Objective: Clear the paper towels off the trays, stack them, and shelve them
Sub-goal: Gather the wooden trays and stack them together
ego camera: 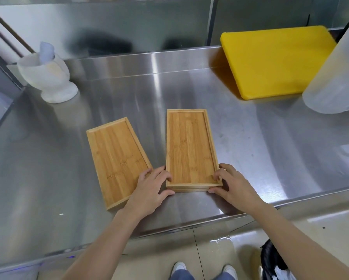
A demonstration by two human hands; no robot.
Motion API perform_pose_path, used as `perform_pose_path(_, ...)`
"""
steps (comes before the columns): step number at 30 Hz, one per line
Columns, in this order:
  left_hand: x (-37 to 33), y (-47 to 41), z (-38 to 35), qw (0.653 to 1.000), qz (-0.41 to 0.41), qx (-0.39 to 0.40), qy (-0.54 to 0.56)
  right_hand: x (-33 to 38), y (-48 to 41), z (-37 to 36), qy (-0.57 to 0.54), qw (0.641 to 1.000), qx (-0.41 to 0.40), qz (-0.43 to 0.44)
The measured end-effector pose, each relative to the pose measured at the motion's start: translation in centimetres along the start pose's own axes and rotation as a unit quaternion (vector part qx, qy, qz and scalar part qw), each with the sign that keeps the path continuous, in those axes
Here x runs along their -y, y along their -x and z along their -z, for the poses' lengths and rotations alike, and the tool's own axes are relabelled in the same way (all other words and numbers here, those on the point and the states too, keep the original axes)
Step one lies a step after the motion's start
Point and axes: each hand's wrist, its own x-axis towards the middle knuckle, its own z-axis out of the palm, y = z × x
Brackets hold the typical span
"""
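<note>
Bamboo trays lie on the steel counter [260, 154]. The right tray [189, 148] sits squarely on top of another tray, whose edge shows beneath its near end. My left hand [151, 188] grips the near left corner of this stack, and my right hand [234, 184] grips its near right corner. A single left tray [117, 160] lies angled beside the stack, partly under my left hand. No paper towels show on any tray.
A white mortar with a pestle [48, 77] stands at the back left. A yellow cutting board [274, 61] leans at the back right, beside a translucent plastic pitcher [335, 77]. A black bag [274, 261] sits on the floor.
</note>
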Motion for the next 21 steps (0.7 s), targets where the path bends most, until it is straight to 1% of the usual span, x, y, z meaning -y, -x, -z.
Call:
perform_pose_path(4, -0.12, 0.18, -0.08, 1.000, -0.004, -0.009, 0.002, 0.23, 0.11, -0.03, 0.010, 1.000, -0.003, 0.001)
perform_pose_path(9, -0.68, 0.38, -0.31, 0.999, -0.003, -0.038, -0.011, 0.39, 0.31, -0.03, 0.008, 1.000, -0.004, 0.001)
perform_pose_path(21, -0.79, 0.16, -0.28, 0.998, 0.035, -0.042, 0.020, 0.62, 0.25, -0.10, -0.001, 1.000, -0.007, 0.000)
